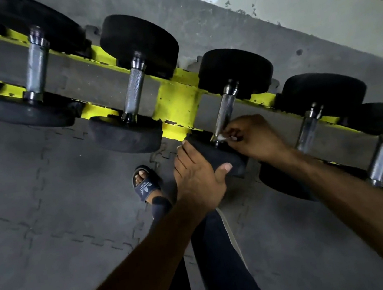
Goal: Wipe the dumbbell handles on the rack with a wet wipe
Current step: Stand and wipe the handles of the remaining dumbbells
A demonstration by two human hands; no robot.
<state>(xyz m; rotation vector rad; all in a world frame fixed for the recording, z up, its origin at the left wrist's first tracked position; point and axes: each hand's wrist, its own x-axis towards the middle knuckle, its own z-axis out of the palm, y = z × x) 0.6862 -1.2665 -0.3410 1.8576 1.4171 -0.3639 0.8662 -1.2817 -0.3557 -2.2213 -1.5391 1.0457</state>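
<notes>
Dumbbell handle (224, 113) sat just right of the yellow rack post (177, 102); our right grip (255, 136) pinched the wet wipe (221, 137) against it, our left grip (197, 180) clasped its head (221, 159). Wrapped, full-length strokes seemed best.

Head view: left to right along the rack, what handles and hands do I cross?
First handle → second handle → left hand, holding the third dumbbell's near head → third handle, wet wipe at its near end → right hand pinching it → fourth handle → fifth handle.
</notes>
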